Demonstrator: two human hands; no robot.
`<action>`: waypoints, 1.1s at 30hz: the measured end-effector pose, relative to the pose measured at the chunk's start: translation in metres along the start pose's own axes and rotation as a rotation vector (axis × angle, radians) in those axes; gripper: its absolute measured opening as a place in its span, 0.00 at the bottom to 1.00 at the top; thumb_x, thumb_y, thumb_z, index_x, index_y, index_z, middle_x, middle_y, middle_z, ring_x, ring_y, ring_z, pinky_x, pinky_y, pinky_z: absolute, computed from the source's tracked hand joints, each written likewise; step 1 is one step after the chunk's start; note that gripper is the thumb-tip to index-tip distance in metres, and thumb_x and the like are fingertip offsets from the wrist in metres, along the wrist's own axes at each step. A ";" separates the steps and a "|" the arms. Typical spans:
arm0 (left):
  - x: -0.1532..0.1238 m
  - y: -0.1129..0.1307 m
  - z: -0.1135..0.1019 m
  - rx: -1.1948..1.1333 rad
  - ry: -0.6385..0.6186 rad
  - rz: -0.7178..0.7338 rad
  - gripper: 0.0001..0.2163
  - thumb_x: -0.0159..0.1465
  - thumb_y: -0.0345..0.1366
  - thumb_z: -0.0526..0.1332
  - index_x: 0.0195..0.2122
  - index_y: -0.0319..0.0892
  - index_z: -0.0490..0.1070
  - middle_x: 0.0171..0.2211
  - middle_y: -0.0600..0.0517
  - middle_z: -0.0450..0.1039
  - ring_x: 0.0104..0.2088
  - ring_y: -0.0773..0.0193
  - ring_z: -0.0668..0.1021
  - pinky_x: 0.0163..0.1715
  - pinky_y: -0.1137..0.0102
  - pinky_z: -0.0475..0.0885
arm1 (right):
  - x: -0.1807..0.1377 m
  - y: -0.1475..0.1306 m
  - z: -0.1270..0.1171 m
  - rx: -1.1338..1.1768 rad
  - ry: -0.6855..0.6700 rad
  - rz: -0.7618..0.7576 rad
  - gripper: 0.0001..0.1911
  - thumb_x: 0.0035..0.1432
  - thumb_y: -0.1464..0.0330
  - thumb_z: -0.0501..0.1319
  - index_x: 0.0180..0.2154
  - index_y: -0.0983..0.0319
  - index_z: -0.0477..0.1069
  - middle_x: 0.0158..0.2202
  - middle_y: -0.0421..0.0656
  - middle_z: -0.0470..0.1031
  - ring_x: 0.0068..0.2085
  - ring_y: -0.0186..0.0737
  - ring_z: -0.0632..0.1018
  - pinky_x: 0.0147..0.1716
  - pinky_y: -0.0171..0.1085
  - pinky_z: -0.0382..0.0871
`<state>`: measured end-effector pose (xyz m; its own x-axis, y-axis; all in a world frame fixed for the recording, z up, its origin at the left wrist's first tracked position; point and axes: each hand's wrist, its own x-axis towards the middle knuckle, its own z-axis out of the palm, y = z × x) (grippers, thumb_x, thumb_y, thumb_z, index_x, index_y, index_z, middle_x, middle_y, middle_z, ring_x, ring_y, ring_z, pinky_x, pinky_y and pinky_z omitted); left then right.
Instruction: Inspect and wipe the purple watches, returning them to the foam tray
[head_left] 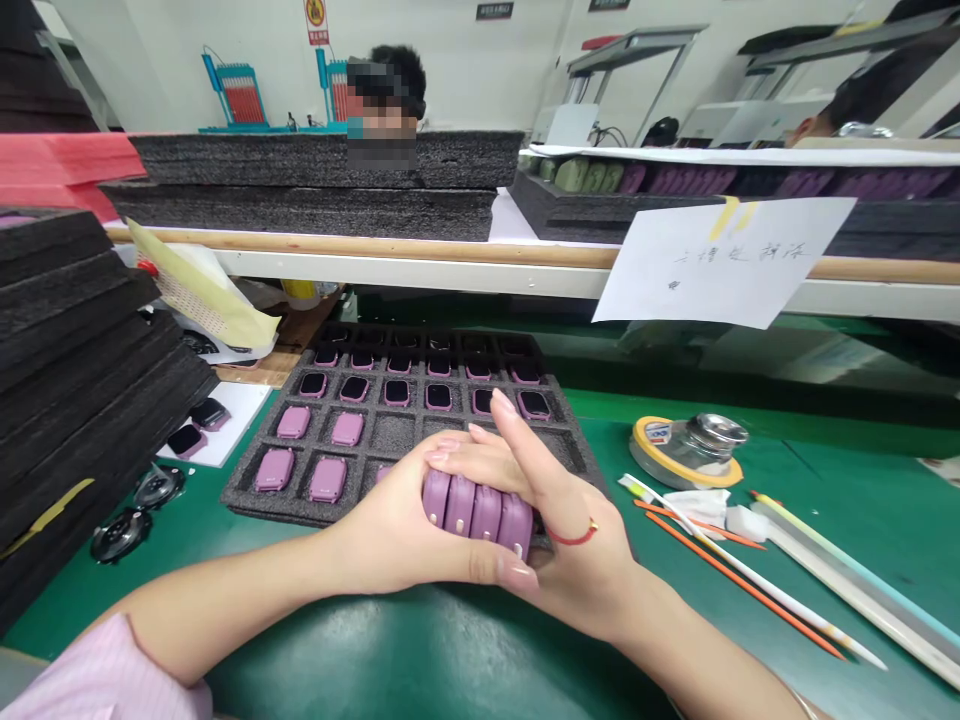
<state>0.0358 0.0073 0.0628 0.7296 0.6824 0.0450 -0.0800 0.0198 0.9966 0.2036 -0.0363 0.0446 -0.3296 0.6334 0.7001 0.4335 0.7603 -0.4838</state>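
Observation:
A row of several purple smartwatch cases (486,512) stands on edge between my two hands, above the green table. My left hand (405,530) is closed around the row, its thumb along the near side and its fingers over the top. From the right, my right hand (577,520) cups the end of the row, one finger pointing up. Just behind is a black foam tray (394,432) with square pockets. Its back rows hold watches with dark screens facing up; at the front left, several purple cases (328,480) lie back side up. My hands hide the tray's front right part.
Stacked black foam trays (67,400) rise on the left, near loose watches (185,440) and round dark parts (120,535). Rightward are a glass bottle (709,450), a yellow tape roll (649,450) and orange sticks (742,580). A shelf edge (375,262) crosses behind; a person sits beyond.

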 end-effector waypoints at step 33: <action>-0.006 -0.020 0.000 0.393 0.130 0.453 0.21 0.59 0.31 0.71 0.52 0.46 0.68 0.50 0.46 0.79 0.52 0.53 0.80 0.55 0.58 0.75 | 0.000 0.004 -0.001 0.896 -0.070 0.744 0.49 0.53 0.45 0.69 0.68 0.56 0.54 0.47 0.49 0.80 0.48 0.51 0.83 0.47 0.49 0.79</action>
<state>0.0326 0.0026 0.0426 0.5909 0.6438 0.4862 -0.0882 -0.5475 0.8322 0.2065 -0.0335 0.0428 -0.3007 0.9511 0.0705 -0.1991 0.0097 -0.9799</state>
